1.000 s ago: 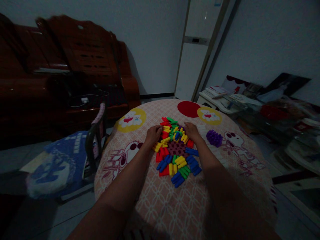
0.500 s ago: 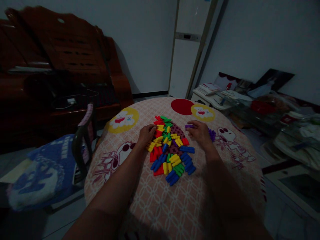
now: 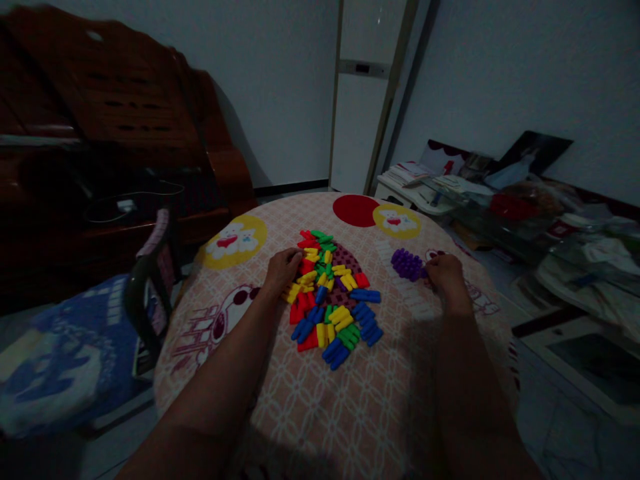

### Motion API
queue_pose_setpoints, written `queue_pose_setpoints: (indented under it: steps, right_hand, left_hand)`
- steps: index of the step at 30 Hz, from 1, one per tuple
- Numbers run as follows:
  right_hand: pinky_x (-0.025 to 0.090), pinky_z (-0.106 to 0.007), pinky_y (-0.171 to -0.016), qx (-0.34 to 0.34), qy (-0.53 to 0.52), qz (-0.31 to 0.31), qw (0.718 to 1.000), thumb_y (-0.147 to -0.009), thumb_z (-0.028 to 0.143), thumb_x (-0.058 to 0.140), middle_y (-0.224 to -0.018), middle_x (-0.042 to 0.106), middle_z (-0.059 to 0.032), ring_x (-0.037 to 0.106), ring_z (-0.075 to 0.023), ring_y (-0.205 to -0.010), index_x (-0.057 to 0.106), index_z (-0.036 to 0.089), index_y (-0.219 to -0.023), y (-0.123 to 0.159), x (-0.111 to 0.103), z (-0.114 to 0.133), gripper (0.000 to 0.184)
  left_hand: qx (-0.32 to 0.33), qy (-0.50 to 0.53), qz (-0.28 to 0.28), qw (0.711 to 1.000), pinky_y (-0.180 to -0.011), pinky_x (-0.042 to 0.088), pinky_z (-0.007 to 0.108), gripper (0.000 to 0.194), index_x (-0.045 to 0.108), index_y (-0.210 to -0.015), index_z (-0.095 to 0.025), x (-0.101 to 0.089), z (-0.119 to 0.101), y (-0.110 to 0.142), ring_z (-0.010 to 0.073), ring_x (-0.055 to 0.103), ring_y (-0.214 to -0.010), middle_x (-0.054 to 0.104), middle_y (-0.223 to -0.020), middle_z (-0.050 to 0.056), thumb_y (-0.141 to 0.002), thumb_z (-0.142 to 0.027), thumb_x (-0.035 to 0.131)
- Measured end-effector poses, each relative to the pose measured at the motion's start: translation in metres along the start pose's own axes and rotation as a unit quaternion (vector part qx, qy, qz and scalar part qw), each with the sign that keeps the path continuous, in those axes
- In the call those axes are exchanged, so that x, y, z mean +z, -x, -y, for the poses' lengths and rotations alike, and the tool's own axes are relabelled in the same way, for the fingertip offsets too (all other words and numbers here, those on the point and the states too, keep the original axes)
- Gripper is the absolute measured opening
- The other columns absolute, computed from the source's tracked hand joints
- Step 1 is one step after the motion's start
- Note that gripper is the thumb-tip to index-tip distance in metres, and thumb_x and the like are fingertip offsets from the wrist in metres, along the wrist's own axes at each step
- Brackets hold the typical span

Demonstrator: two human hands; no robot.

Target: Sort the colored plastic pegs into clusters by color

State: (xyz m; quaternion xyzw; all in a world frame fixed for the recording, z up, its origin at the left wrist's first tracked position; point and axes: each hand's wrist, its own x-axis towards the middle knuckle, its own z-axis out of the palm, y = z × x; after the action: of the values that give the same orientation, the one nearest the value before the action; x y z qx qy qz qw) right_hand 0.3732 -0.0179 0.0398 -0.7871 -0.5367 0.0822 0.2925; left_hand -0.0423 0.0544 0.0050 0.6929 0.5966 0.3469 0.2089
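Several red, yellow, green and blue plastic toy pieces (image 3: 341, 317) lie in a loose pile over and around a patterned brown patch (image 3: 345, 257) on the round table. At the pile's left edge, my left hand (image 3: 284, 268) is closed beside red and yellow pieces; what its fingertips hold, if anything, is hidden. To the right, a group of purple pieces (image 3: 407, 265) lies together on the cloth. My right hand (image 3: 445, 273) is at its right end, with thumb and fingers pinched on a purple piece (image 3: 424, 272).
A patterned cloth covers the round table (image 3: 300, 407). A chair with a blue cushion (image 3: 65, 360) stands at the left, before a dark wooden sofa (image 3: 125, 120). Cluttered glass furniture (image 3: 475, 207) is at the right, and a tall white cabinet-like unit (image 3: 360, 127) stands behind.
My right hand has moved from the pile to the right, carrying a purple piece to the purple group. My left hand stays at the pile's left edge. The view has shifted right.
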Motion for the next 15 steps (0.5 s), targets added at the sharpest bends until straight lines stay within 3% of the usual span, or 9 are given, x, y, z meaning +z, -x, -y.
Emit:
queue_pose_setpoints:
  steps: [6,12,15]
  right_hand:
    - [0.05,-0.035,-0.058,-0.026,0.008,-0.017,0.999,-0.085,0.024,0.05,-0.037,0.049,-0.0051,0.053,-0.0199,-0.04,0.061,0.021,-0.052,-0.0033,0.0031,0.0017,0.034]
    - [0.051,-0.039,-0.067,-0.002,0.058,0.02,0.998,-0.088,0.021,0.046,-0.045,0.056,-0.0102,0.062,-0.0244,-0.052,0.058,0.021,-0.049,-0.0043,-0.0006,0.0043,0.041]
    - [0.051,-0.041,-0.071,-0.014,0.072,0.003,0.997,-0.088,0.022,0.047,-0.046,0.057,-0.0112,0.065,-0.027,-0.057,0.063,0.02,-0.053,-0.0036,-0.0049,0.0054,0.038]
  left_hand:
    - [0.0,0.009,0.0,1.0,-0.095,0.051,0.033,0.04,0.077,-0.112,-0.019,0.0001,0.0008,0.0003,0.0234,0.07,-0.101,0.078,-0.113,0.008,-0.089,-0.031,0.047]
    - [-0.004,0.018,-0.004,1.0,-0.093,0.052,0.033,0.039,0.078,-0.11,-0.02,0.0013,0.0019,0.0002,0.0235,0.07,-0.1,0.078,-0.111,0.008,-0.088,-0.032,0.048]
    - [-0.008,0.036,-0.006,0.999,-0.093,0.052,0.033,0.039,0.077,-0.108,-0.019,0.0009,0.0018,0.0007,0.023,0.07,-0.098,0.079,-0.109,0.007,-0.089,-0.035,0.048]
